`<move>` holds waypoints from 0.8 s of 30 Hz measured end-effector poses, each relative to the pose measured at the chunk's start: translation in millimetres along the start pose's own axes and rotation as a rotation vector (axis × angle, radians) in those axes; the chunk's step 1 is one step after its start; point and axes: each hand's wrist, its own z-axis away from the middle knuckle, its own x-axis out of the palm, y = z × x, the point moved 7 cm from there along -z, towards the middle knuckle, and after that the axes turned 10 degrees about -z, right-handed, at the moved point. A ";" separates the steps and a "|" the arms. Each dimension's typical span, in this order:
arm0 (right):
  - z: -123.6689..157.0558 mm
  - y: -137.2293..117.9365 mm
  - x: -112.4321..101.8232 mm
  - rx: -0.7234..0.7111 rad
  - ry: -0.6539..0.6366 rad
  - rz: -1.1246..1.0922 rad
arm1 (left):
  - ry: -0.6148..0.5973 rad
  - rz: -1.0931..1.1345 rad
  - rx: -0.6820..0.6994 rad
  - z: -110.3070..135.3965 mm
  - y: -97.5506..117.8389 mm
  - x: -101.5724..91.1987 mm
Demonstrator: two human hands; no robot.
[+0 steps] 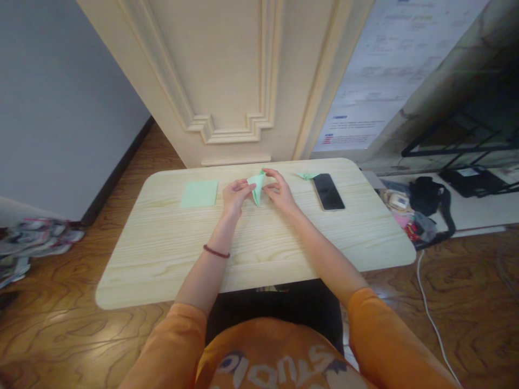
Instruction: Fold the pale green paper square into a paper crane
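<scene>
A folded piece of light green paper (257, 187) is held upright just above the far middle of a pale wooden table (170, 254). My left hand (235, 195) pinches its left side, fingers closed on it. My right hand (279, 192) pinches the right side and the top point. A flat square stack of the same green paper (199, 194) lies to the left of my left hand. A small finished green paper figure (307, 175) rests near the table's far edge, to the right of my right hand.
A black phone (328, 191) lies face up right of my right hand. A cream panelled door stands behind the table. On the floor at the right lie a black bag (430, 199), small packets and a white cable (430, 319). Magazines (34, 240) lie at the left.
</scene>
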 end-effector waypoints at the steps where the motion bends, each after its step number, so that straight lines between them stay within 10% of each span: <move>1: -0.3 1.1 0.8 -0.002 -0.017 0.007 | -0.005 0.010 -0.015 0.4 -0.2 0.0; 24: -1.2 -6.5 -3.3 -0.169 -0.036 0.400 | -0.163 0.217 -0.224 -7.9 -14.9 3.5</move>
